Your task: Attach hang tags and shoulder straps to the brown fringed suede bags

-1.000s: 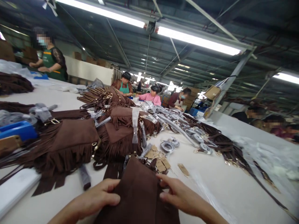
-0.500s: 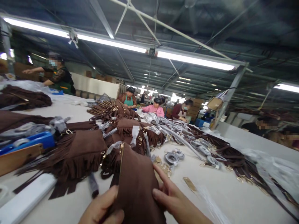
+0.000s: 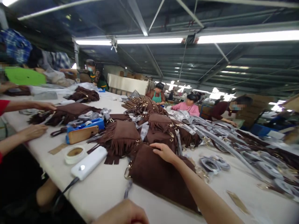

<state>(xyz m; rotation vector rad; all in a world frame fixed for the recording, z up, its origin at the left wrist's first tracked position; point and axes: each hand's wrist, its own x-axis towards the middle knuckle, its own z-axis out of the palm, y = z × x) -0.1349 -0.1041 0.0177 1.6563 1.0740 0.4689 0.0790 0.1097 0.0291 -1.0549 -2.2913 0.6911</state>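
A flat brown suede bag (image 3: 161, 177) lies on the white table (image 3: 105, 186) in front of me, a metal clasp at its near-left corner. My right hand (image 3: 163, 151) rests on the bag's far edge with its fingers stretched out flat, arm reaching in from the lower right. My left hand (image 3: 123, 215) shows only as a rounded back at the bottom edge, near the table's front edge; its fingers are hidden. Just beyond the bag sits a pile of fringed brown bags (image 3: 121, 137).
A white device with a cable (image 3: 90, 161), a tape roll (image 3: 74, 154), a wooden block (image 3: 81, 134) and a blue tray (image 3: 87, 123) lie to the left. A co-worker's hands (image 3: 32, 131) reach in at the far left. Plastic-wrapped straps (image 3: 217, 141) and coils (image 3: 215, 163) spread to the right.
The view has swung left. The bag, held up in both hands before, now lies flat on the table. My left hand has dropped off it toward the bottom edge.
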